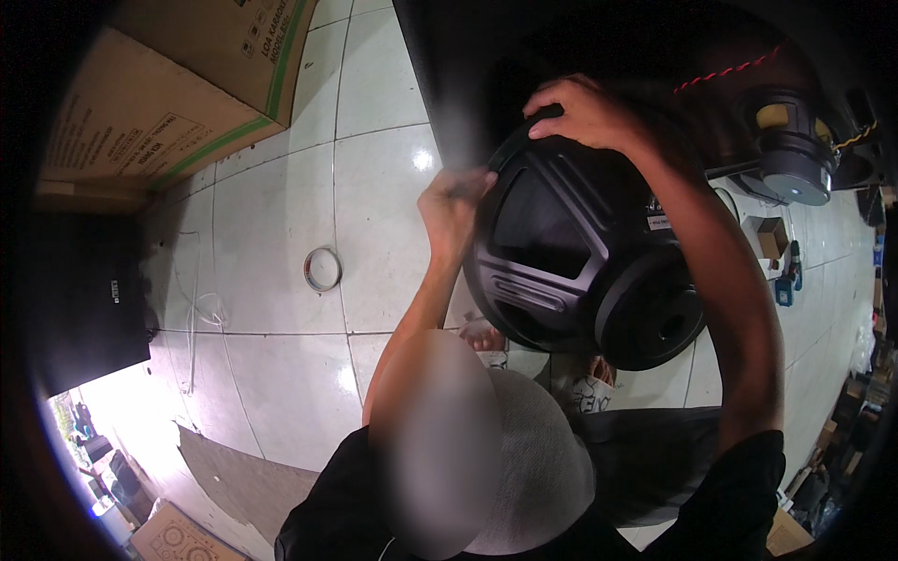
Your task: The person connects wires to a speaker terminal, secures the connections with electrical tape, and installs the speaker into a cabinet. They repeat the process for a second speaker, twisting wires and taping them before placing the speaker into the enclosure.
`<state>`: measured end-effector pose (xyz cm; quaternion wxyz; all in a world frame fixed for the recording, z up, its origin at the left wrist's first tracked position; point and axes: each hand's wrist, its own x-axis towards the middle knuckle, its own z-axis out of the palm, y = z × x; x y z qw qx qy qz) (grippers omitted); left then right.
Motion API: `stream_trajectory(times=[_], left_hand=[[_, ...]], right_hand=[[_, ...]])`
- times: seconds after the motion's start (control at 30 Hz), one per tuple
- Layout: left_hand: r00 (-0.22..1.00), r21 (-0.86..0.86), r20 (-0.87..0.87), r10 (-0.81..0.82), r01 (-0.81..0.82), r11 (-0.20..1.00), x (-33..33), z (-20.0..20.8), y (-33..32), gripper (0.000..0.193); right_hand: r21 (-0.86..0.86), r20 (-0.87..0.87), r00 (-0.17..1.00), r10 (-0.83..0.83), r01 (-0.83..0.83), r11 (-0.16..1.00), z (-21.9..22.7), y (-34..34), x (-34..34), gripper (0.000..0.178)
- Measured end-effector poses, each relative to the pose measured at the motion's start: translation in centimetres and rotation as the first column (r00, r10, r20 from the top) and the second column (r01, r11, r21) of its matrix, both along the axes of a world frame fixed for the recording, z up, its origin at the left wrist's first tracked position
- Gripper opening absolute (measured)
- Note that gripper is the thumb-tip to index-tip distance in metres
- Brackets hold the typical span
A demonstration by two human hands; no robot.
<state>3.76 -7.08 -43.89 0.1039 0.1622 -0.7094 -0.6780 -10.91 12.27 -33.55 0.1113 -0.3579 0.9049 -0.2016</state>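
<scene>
A large black loudspeaker driver (552, 296) is tilted in front of me, its ribbed frame and round magnet facing me. My left hand (451, 208) is closed on the left side of its rim. At the top of the rim my right hand (582, 114) curls its fingers over the edge, and that forearm passes in front of the driver's right side. Right behind the driver is a dark speaker cabinet (432, 70). Inside its dark opening runs a red twisted wire (730, 70). The driver's front is hidden.
A roll of tape (322, 269) lies on the tiled floor (271, 290) beside a thin white cord (193, 327). Cardboard boxes (210, 79) stand far left, above a black cabinet (79, 299). Right are a smaller driver with a silver magnet (795, 178), a small open box (772, 237) and a blue-green tool (786, 280).
</scene>
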Motion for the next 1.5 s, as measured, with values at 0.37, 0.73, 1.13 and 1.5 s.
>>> stream_trajectory(times=[0.37,0.73,1.13,1.5], left_hand=[[0.994,0.079,-0.002,-0.111,0.110,0.991,-1.3,0.7,0.2,0.017],[0.988,-0.213,-0.124,0.095,-0.120,0.970,-1.5,1.5,2.3,0.018],[0.949,-0.542,0.226,0.219,-0.064,0.838,-1.7,4.5,2.6,0.053],[0.952,-0.647,0.138,0.272,-0.121,0.753,-1.9,3.6,2.9,0.047]], right_hand=[[0.073,0.131,0.986,-0.102,0.093,0.993,-0.5,-1.5,-0.6,0.038],[0.029,0.052,0.998,-0.021,0.019,0.999,-0.7,-0.8,-0.7,0.040],[0.050,0.038,0.886,-0.462,0.460,0.887,1.6,2.6,-3.3,0.059],[-0.099,0.234,0.896,-0.378,0.408,0.907,0.0,6.7,-3.6,0.052]])
